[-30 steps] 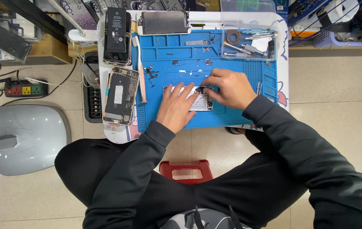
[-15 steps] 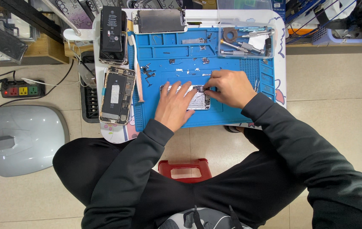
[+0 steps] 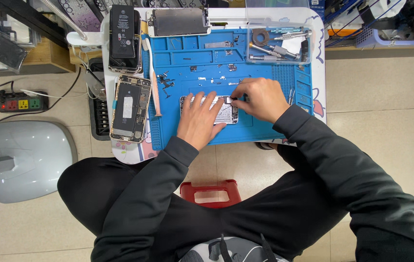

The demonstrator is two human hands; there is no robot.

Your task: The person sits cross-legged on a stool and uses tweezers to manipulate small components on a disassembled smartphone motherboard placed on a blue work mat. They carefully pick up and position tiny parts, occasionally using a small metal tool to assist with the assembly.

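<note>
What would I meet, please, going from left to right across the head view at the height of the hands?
Power strip → opened phone body → slim orange pry tool → left hand flat on the metal phone part → right hand → bare floor tiles.

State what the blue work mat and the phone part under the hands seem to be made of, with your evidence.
Blue mat: probably silicone or rubber; matte, with moulded compartments. Phone part under the left hand and right hand: apparently metal; silvery, reflective.
</note>
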